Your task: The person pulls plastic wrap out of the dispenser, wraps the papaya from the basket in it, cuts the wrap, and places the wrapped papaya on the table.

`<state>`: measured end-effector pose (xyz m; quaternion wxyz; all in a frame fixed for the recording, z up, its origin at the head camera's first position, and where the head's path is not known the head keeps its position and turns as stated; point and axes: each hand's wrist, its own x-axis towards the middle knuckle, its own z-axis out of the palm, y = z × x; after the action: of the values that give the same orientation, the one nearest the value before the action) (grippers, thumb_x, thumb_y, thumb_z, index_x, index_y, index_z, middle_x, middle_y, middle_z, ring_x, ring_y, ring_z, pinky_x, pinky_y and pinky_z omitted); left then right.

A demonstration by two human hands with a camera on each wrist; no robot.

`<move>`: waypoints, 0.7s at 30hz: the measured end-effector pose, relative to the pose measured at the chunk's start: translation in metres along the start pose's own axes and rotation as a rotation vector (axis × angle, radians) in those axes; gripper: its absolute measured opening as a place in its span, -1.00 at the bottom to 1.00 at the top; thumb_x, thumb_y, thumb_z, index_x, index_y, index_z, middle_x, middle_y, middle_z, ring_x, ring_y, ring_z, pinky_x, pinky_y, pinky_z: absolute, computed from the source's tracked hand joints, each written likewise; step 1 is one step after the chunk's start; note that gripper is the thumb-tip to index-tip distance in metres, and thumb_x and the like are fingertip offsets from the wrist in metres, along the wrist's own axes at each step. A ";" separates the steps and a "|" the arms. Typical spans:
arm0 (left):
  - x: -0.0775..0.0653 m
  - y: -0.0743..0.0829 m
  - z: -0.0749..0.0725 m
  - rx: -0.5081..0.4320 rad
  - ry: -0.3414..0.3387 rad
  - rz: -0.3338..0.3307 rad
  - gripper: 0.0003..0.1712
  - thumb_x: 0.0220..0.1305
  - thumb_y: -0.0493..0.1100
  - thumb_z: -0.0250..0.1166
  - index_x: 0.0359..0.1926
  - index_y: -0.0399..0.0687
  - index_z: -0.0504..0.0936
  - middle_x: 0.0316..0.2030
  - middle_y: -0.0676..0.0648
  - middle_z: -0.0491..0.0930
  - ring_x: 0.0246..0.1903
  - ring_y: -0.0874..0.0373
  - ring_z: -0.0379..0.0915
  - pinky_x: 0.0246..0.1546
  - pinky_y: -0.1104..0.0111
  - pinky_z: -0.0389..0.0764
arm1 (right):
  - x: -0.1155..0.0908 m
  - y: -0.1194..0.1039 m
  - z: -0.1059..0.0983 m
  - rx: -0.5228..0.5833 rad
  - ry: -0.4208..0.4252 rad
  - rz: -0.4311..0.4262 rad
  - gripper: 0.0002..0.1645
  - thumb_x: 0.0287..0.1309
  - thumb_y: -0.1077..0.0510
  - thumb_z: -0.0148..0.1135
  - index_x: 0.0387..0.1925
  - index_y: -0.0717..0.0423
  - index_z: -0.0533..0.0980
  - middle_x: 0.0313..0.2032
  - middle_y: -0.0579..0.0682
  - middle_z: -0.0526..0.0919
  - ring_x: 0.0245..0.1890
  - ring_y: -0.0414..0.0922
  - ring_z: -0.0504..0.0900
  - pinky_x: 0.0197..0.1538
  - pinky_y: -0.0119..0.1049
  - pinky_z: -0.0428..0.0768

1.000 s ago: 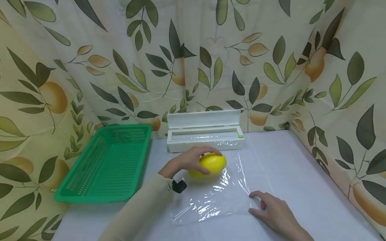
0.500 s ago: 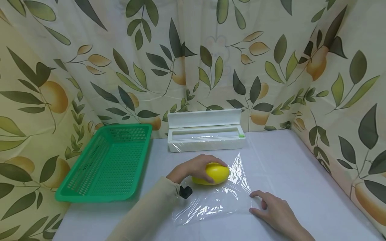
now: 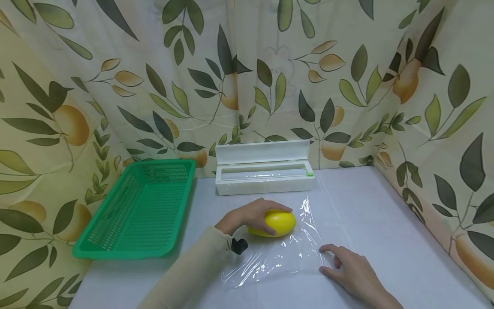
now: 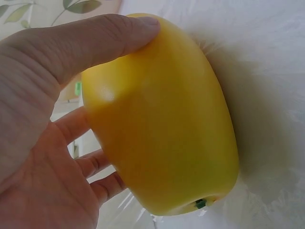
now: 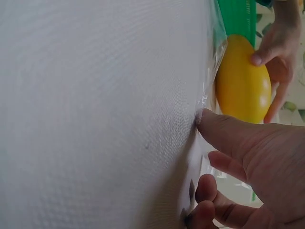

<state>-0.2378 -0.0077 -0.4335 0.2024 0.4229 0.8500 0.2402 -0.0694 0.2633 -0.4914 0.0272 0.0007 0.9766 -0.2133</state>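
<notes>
we see a person's left hand point(image 3: 253, 213) closed around a smooth, glossy yellow oval fruit point(image 3: 281, 222) at the middle of a white cloth-covered tabletop point(image 3: 349, 204), the thumb at the fruit's seven o'clock and a fingertip reaching toward one. the fruit lies over the far part of a clear, wrinkled sheet of plastic film point(image 3: 278, 259); whether it bears fully on the sheet we cannot tell. from the left wrist, we spot a small dark green stub point(image 4: 200, 203) set in the fruit's end at five o'clock.

at four o'clock from the fruit, the right hand point(image 3: 349, 268) is half open, thumb and forefinger spread apart at the film's edge, its other fingers bent; it touches the sheet without gripping it.

at twelve o'clock from the fruit, we find a white rectangular box point(image 3: 266, 186) with its lid point(image 3: 264, 152) raised and a green tab point(image 3: 309, 174) at its three o'clock end. at nine stands a green perforated plastic basket point(image 3: 135, 223). behind everything hangs a cream curtain point(image 3: 247, 56) printed with leaves and orange fruit.
</notes>
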 end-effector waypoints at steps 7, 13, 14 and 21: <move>0.002 0.000 0.004 -0.015 0.004 -0.031 -0.14 0.11 -0.13 0.57 0.41 0.44 0.47 0.33 0.26 0.47 0.20 0.19 0.36 0.22 0.26 0.40 | 0.000 -0.002 0.000 0.028 -0.005 -0.008 -0.37 -0.05 -0.04 0.62 0.10 -0.17 0.57 -0.51 -0.21 0.38 -0.57 -0.21 0.30 -0.43 -0.34 0.29; 0.002 0.002 0.002 0.001 0.010 -0.046 -0.16 0.12 -0.10 0.57 0.41 0.45 0.47 0.33 0.25 0.47 0.20 0.19 0.35 0.23 0.24 0.39 | 0.002 -0.004 -0.002 0.051 -0.027 -0.023 -0.49 -0.03 0.05 0.61 -0.05 -0.21 0.53 -0.51 -0.23 0.41 -0.56 -0.23 0.33 -0.41 -0.36 0.33; 0.002 0.003 0.002 0.007 0.011 -0.041 -0.16 0.12 -0.10 0.56 0.41 0.44 0.47 0.33 0.24 0.47 0.20 0.19 0.35 0.23 0.25 0.39 | 0.003 -0.004 -0.002 0.060 -0.036 -0.022 -0.55 -0.01 0.06 0.60 -0.12 -0.21 0.54 -0.50 -0.22 0.41 -0.54 -0.23 0.34 -0.40 -0.35 0.33; 0.001 0.001 0.002 0.019 0.034 -0.015 -0.17 0.12 -0.10 0.57 0.41 0.39 0.47 0.32 0.23 0.49 0.21 0.21 0.37 0.24 0.28 0.39 | 0.004 -0.006 0.000 0.069 -0.075 0.003 -0.80 0.05 0.09 0.56 -0.45 -0.23 0.64 -0.51 -0.24 0.44 -0.48 -0.25 0.38 -0.35 -0.37 0.39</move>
<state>-0.2363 -0.0060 -0.4350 0.1855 0.4142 0.8588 0.2377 -0.0738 0.2573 -0.4893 0.0640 -0.0049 0.9670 -0.2466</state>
